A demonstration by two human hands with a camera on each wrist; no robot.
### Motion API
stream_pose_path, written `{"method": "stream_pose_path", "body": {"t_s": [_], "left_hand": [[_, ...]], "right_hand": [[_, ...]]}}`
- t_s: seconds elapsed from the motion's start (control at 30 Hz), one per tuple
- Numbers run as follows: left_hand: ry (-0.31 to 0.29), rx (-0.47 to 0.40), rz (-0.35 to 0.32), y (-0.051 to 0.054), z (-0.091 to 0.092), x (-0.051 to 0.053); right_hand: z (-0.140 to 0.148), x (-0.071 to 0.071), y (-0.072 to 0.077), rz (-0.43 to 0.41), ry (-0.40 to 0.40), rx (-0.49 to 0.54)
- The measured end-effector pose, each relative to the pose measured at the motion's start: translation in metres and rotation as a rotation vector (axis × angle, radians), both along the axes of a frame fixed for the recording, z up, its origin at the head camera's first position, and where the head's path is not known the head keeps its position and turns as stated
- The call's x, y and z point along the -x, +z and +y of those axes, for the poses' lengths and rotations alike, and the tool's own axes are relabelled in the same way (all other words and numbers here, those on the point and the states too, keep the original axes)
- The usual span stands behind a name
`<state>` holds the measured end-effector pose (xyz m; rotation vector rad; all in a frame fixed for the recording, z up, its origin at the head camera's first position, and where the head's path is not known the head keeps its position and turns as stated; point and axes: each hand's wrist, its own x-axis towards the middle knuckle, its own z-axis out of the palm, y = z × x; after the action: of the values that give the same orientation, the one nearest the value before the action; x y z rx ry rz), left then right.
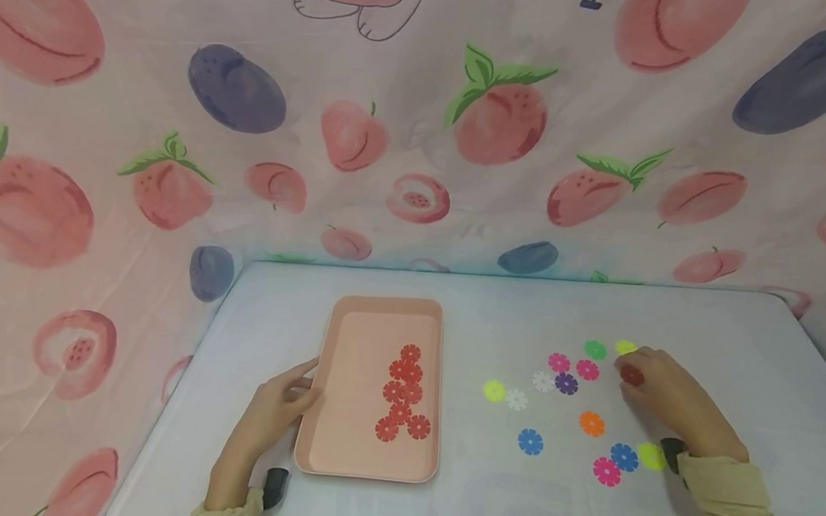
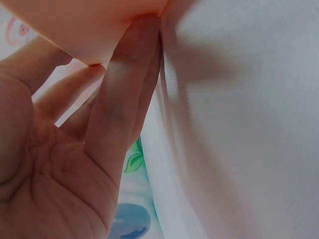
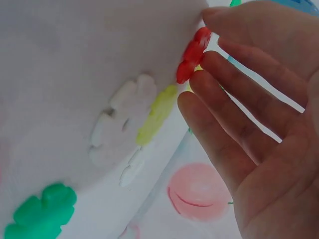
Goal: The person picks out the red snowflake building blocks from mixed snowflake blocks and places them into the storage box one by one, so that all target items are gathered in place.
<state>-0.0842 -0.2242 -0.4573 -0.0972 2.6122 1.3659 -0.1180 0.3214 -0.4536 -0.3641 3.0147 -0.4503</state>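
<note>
A pink rectangular tray point(image 1: 341, 448) lies on the table's left side, with several red snowflake discs point(image 1: 400, 413) in its right half. My left hand point(image 1: 272, 414) grips the tray's left rim. In the left wrist view, the fingers point(image 2: 117, 107) press against the tray's outer side point(image 2: 84, 30). Over the right part of the table, my right hand point(image 1: 669, 399) pinches a red snowflake disc point(image 1: 632, 375) at the fingertips. The right wrist view shows that red disc point(image 3: 192, 57) edge-on, between thumb and fingers, close above the table.
Loose snowflake discs lie right of the tray: green point(image 1: 595, 350), yellow point(image 1: 494, 390), white point(image 1: 516, 400), purple point(image 1: 567, 384), orange point(image 1: 592, 424), blue point(image 1: 530, 442) and pink point(image 1: 606, 472). A fruit-printed cloth point(image 1: 408, 143) rises behind the white table point(image 1: 509, 512).
</note>
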Motion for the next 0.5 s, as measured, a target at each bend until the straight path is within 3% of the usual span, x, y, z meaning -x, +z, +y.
{"method": "stream_pose_path", "body": {"t_s": [0.5], "left_hand": [[0.0, -0.007, -0.013, -0.001, -0.0012, 0.0009]], "right_hand": [[-0.0015, 0.0014, 0.0035, -0.052, -0.044, 0.058]]}}
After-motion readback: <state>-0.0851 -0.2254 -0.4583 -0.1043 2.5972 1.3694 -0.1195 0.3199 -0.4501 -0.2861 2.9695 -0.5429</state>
